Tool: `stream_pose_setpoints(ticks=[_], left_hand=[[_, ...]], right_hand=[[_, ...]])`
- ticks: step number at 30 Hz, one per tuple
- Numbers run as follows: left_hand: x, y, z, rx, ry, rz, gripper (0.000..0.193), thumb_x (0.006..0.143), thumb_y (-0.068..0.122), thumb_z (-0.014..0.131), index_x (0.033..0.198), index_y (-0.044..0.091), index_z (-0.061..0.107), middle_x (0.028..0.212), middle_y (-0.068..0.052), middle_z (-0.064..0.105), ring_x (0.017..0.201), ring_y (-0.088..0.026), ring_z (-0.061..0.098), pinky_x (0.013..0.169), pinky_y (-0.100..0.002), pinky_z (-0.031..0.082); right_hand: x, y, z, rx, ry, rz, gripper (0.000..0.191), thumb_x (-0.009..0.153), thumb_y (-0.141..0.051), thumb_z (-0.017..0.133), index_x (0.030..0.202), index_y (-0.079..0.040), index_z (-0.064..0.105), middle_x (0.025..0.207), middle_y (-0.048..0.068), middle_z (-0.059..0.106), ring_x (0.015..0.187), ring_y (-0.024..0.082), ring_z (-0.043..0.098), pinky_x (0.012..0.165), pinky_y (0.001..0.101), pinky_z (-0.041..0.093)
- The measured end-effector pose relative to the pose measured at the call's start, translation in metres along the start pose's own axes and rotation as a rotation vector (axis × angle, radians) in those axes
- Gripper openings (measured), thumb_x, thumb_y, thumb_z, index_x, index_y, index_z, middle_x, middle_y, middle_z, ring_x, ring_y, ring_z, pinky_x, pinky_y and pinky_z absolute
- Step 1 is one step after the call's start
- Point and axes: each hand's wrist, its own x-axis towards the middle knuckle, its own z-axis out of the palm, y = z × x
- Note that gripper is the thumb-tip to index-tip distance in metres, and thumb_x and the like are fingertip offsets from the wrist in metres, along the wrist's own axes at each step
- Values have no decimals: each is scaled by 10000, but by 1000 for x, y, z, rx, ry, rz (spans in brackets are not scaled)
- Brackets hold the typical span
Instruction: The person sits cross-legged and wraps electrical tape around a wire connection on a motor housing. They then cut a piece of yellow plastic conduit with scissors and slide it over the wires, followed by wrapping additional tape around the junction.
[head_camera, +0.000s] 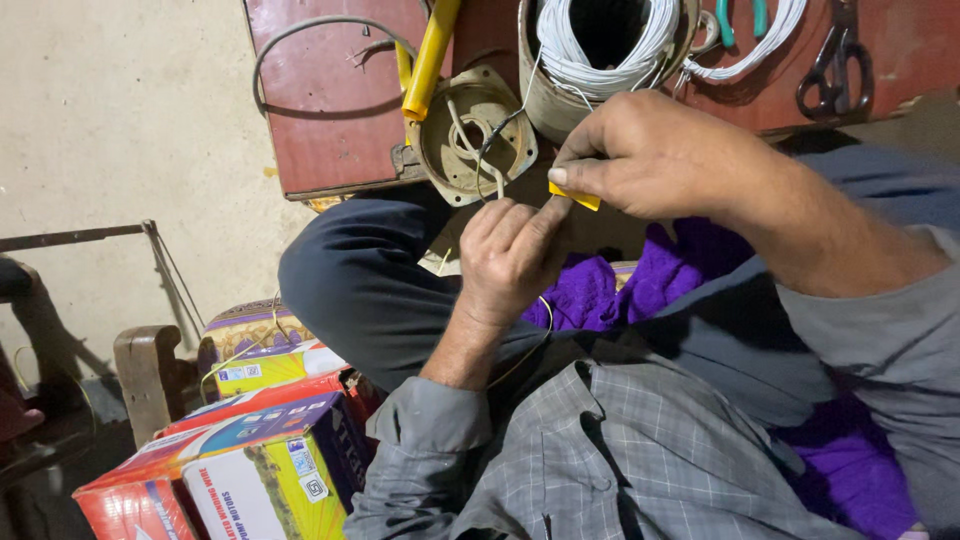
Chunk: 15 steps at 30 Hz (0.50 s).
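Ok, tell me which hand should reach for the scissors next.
Probably the right hand: the scissors lie on its side, while the left hand sits farther off. It would first have to release the yellow piece it pinches.

scissors (833, 62) cut by top edge, yellow piece (575, 196) mostly hidden in right hand (640, 155)

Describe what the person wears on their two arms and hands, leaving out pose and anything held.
Both hands are bare, without gloves, rings or a watch in view. The left hand comes out of a grey checked shirt sleeve with its cuff pushed up the forearm. The right hand leads to a plain grey sleeve, also pushed back, so both forearms are uncovered.
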Motion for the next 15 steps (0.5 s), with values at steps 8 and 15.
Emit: stream_pose_setpoints(ticks=[8, 15], left_hand=[[6, 15, -2, -367, -33, -452, 170, 948, 67, 762, 1097, 17, 697, 909, -77, 703, 765, -174, 671, 726, -289, 546], [10, 12, 2, -842, -171, -821, 152, 960, 46, 726, 1082, -41, 703, 909, -1, 724, 814, -45, 633, 723, -224, 546]], right_hand=[[-32, 61, 15, 962, 308, -217, 194, 1109, -139, 592, 1151, 10, 710, 880, 87, 717, 718, 119, 664, 630, 237, 538], [-32, 68, 72, 1049, 200, -389, 533, 880, 45, 663, 1398, -45, 573, 1336, 42, 662, 971, 84, 649, 828, 238, 589]])
